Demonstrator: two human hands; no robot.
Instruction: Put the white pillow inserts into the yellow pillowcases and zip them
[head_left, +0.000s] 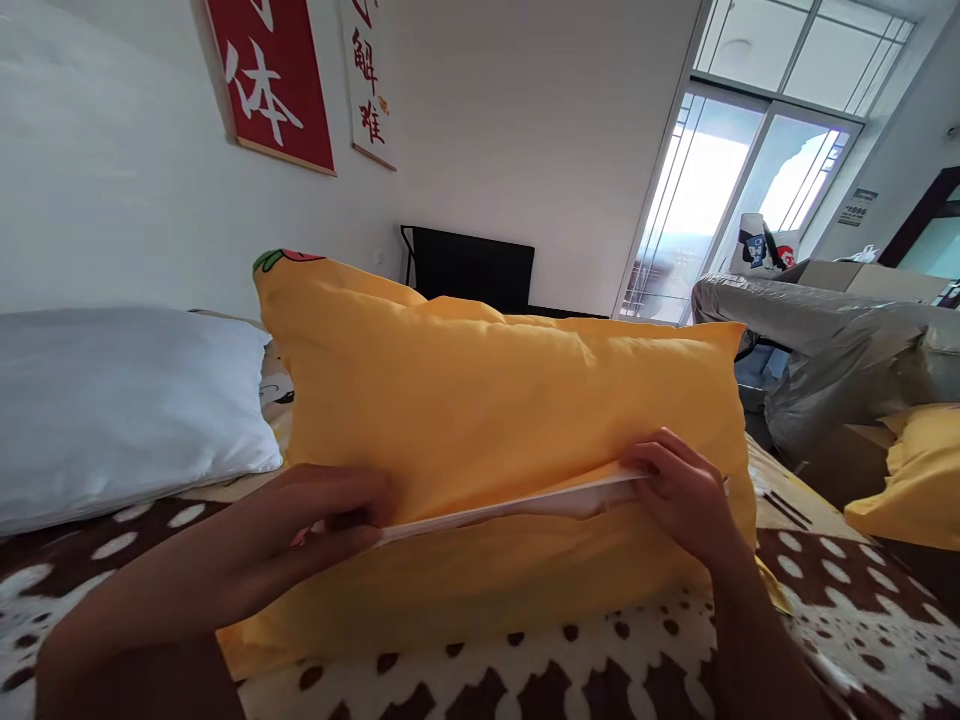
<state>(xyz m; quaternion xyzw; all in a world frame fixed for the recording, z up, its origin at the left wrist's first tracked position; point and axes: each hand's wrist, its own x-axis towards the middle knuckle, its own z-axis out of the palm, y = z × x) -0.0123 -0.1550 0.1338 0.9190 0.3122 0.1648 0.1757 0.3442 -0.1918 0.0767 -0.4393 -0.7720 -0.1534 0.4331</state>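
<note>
A plump yellow pillowcase (465, 390) stands on its long side in front of me, with a slit running across its near face. White material (525, 510), seemingly the pillow inside, shows through the slit. My left hand (337, 510) pinches the slit's edge at its left end, fingers closed on the yellow cloth. At the right end, my right hand (675, 490) grips the same edge between thumb and fingers. A bit of a red and green print shows at the pillowcase's top left corner. The fingertips of both hands are partly hidden by cloth.
A white pillow (135, 410) lies at the left on the brown and cream patterned bedding (585, 660). More yellow cloth (915, 470) is at the right edge, near a plastic-wrapped bulky item (832, 320). A black panel (472, 265) stands by the far wall.
</note>
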